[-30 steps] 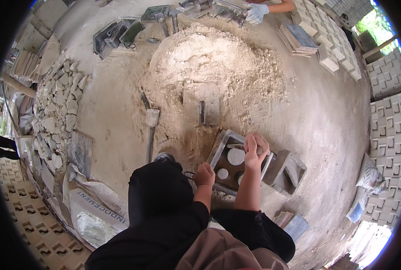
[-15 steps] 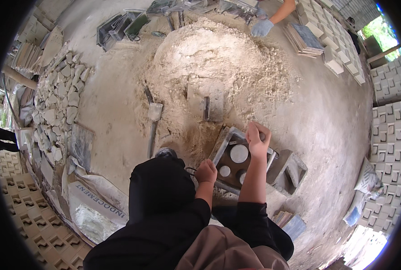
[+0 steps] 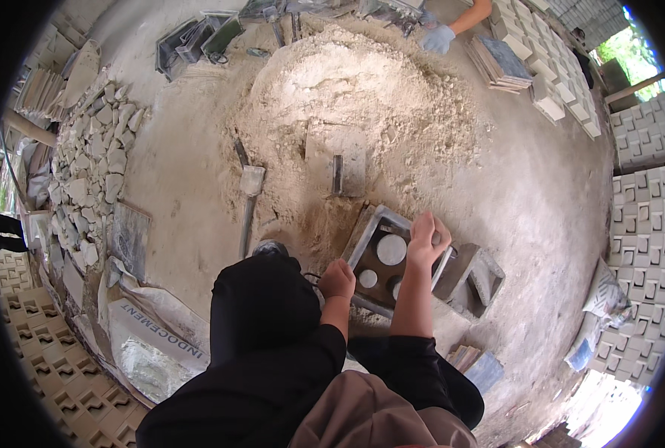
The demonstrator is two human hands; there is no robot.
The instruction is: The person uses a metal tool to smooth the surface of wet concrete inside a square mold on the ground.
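A grey metal mould box (image 3: 377, 218) lies tilted in front of me, with a large pale disc (image 3: 391, 249) and a smaller disc (image 3: 367, 278) inside. Another round piece (image 3: 396, 289) is partly covered by my right forearm. My right hand (image 3: 426, 237) is closed at the mould's right side, round a handle whose rounded end (image 3: 437, 238) shows by the fingers. My left hand (image 3: 337, 279) is a fist at the mould's near left edge. Beside it juts a thin dark loop (image 3: 312, 278); what the fist holds is hidden.
A second grey mould (image 3: 483, 279) adjoins on the right. Beyond lie a flat trowel (image 3: 337, 173), a long-handled tool (image 3: 250, 198) and a heap of pale powder (image 3: 340, 75). Broken pieces (image 3: 86, 175) lie left. A co-worker's gloved hand (image 3: 437, 39) is at the far right, near stacked blocks (image 3: 547, 97).
My right hand has shifted slightly down and turned at the mould's right side. My left hand stays at the near left edge. The whole view has shifted a little.
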